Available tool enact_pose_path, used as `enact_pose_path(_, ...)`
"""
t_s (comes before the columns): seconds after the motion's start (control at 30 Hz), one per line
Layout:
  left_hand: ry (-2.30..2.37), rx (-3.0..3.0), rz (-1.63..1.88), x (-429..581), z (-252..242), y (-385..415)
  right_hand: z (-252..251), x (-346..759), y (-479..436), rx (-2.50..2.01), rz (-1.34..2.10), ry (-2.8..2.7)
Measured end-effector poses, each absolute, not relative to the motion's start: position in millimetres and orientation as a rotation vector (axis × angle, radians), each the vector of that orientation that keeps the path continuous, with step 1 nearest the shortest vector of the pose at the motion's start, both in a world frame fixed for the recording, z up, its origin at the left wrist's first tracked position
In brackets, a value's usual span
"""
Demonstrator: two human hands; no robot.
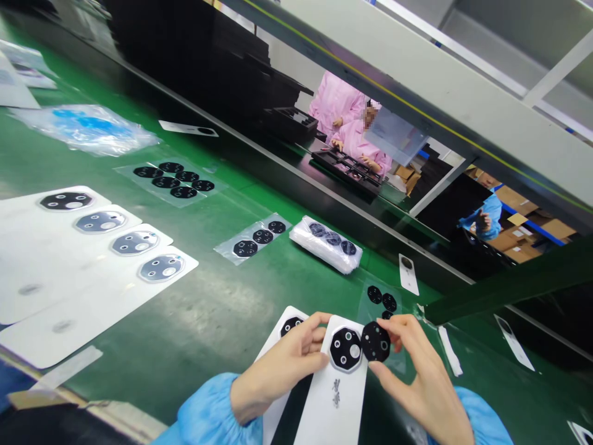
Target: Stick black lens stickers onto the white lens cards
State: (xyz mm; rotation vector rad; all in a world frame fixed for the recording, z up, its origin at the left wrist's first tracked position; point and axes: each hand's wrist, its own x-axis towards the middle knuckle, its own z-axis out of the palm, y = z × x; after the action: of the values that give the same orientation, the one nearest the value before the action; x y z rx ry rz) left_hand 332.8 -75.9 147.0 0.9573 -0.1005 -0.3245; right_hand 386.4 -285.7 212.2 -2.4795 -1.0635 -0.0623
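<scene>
My left hand (290,361) grips the edge of a white phone back cover (331,405) between thumb and fingers. This cover has a black camera area with lens holes near its top and dark lettering below. Between the thumb and fingers of my right hand (414,364) is a black octagonal camera lens sheet (375,342) with small holes. It is held upright right beside the cover's camera area; whether they touch I cannot tell. Another white back cover (273,343) lies under my left hand, partly hidden. A clear film with black lens sheets (374,295) lies behind my right hand.
Several large white back covers (115,296) lie overlapping at left. Behind are film sheets with black lens sheets (165,182), a wrapped stack (324,247) and a plastic bag (88,127). A green post (504,284) rises at right. People in pink (354,136) work beyond the bench.
</scene>
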Motion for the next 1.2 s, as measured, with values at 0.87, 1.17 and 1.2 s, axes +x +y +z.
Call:
enact_pose_path(0.87,-0.102,1.021,-0.320,333,150,-87,199,377,-270,-2.489,0.039,-1.168)
enact_pose_path(1.17,-0.122,1.016,-0.312,333,149,-86,199,377,-269,-2.497,0.019,-1.197)
enact_pose_path(1.2,-0.129,1.016,-0.308,333,149,-86,199,377,-268,-2.505,0.019,-1.195)
